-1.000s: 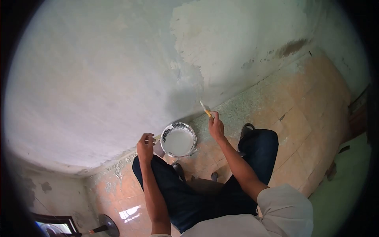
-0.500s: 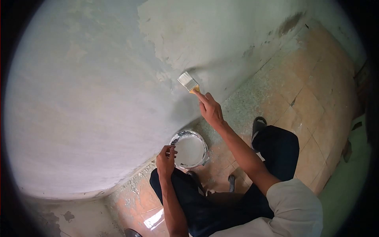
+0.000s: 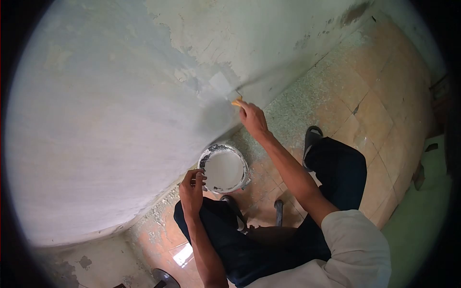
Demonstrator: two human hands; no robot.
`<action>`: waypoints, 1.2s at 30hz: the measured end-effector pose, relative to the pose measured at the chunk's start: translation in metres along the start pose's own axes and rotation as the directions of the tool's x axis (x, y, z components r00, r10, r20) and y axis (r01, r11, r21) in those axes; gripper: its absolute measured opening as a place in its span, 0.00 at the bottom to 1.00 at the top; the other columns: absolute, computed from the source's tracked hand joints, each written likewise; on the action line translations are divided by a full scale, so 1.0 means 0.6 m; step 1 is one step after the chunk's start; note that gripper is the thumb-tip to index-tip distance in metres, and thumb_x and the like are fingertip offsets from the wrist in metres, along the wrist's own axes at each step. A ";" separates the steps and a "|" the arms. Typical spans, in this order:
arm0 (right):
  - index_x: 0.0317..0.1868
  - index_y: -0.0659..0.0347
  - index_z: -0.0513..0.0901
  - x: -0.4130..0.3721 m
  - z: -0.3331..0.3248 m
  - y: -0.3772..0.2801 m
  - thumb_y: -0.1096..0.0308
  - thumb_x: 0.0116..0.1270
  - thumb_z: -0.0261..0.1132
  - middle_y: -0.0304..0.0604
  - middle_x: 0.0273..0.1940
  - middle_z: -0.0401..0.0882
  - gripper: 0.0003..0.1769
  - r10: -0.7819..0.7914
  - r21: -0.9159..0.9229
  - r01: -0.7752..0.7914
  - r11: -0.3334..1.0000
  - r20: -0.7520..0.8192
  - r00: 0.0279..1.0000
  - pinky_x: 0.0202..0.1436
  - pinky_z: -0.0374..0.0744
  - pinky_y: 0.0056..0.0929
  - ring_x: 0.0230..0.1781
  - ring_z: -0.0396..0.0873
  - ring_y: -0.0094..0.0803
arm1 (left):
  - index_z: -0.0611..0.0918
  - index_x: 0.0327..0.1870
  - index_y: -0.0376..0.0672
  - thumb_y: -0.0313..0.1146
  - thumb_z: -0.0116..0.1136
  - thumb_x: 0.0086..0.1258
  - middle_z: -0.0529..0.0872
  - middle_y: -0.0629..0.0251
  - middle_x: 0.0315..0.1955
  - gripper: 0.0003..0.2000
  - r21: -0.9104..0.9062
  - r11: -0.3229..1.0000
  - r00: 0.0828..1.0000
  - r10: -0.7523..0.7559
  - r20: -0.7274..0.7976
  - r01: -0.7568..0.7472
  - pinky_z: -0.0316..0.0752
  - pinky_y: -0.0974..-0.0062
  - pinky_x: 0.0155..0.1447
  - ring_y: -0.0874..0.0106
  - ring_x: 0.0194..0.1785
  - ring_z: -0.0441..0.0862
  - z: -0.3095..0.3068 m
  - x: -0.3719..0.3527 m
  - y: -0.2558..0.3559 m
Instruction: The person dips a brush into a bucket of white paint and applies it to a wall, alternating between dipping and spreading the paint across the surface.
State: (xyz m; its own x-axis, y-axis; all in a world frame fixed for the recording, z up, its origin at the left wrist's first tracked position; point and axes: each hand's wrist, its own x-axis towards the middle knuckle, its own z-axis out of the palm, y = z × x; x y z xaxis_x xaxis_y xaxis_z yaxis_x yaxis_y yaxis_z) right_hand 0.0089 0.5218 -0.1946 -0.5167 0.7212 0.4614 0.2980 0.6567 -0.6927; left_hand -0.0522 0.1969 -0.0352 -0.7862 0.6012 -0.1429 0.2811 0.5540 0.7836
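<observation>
Hands in view: two, both the person's own. Paintbrush (image 3: 223, 85): one. Paint bucket (image 3: 211, 150): one, round, its rim crusted with dried paint and pale paint inside. Sandal (image 3: 312, 137): one plainly seen, dark, on the tiled floor (image 3: 365, 110) by the right knee. A second dark shape lies between the knees, too unclear to name.

Right hand (image 3: 252, 120): arm stretched forward and up from a white sleeve (image 3: 357, 245), elbow nearly straight, forearm passing over the right thigh. The fingers are closed round the yellow handle of the paintbrush, knuckles toward the wall (image 3: 105, 120). The brush head lies flat against the wall, at the edge where grey fresh coat meets patchy, flaking older surface. That spot is low on the wall, above the bucket and a little to its right.

Left hand (image 3: 192, 187): arm bent, forearm rising from the lower edge of the view, wrist over the left knee. The fingers are curled loosely, their tips right at the near-left rim of the bucket. Whether they grip the rim or merely rest beside it cannot be told.

Bucket stands on the floor against the foot of the wall, between the two hands and just ahead of the knees. Dark trousers (image 3: 336, 173) cover both legs, which are folded in a low crouch.

Wall to the left is smooth grey. The upper right is pale green, cracked and blotched.
</observation>
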 end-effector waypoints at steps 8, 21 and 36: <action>0.75 0.50 0.84 0.070 -0.177 -0.209 0.77 0.75 0.69 0.47 0.34 0.79 0.29 -0.183 0.139 0.216 0.966 -0.220 0.958 0.34 0.84 0.42 0.31 0.84 0.44 | 0.90 0.58 0.38 0.37 0.60 0.86 0.96 0.56 0.40 0.14 -0.010 1.000 1.000 0.011 0.029 -0.010 0.86 0.66 0.50 0.67 0.42 0.93 0.019 -0.009 0.004; 0.72 0.51 0.84 -0.110 0.089 0.111 0.69 0.78 0.68 0.56 0.40 0.87 0.23 0.241 -0.135 -0.215 0.967 0.221 0.945 0.45 0.87 0.54 0.40 0.89 0.56 | 0.90 0.58 0.40 0.37 0.59 0.87 0.96 0.57 0.40 0.13 -0.018 1.000 0.999 0.010 0.036 -0.009 0.86 0.68 0.50 0.67 0.42 0.93 0.020 0.000 0.003; 0.74 0.54 0.86 0.068 -0.078 -0.072 0.76 0.80 0.65 0.55 0.44 0.89 0.24 -0.116 0.114 0.139 0.984 -0.189 0.975 0.44 0.86 0.48 0.41 0.90 0.53 | 0.90 0.57 0.40 0.36 0.61 0.85 0.96 0.57 0.40 0.12 0.034 0.999 1.000 -0.005 0.005 0.005 0.86 0.67 0.49 0.66 0.42 0.94 0.016 -0.008 0.016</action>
State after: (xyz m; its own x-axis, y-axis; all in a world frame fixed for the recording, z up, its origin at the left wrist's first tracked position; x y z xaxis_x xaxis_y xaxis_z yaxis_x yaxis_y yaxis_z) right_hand 0.0126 0.5333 -0.1199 -0.3868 0.6690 0.6346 0.1296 0.7208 -0.6809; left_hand -0.0406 0.2048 -0.0327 -0.7849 0.6013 -0.1498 0.2958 0.5760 0.7621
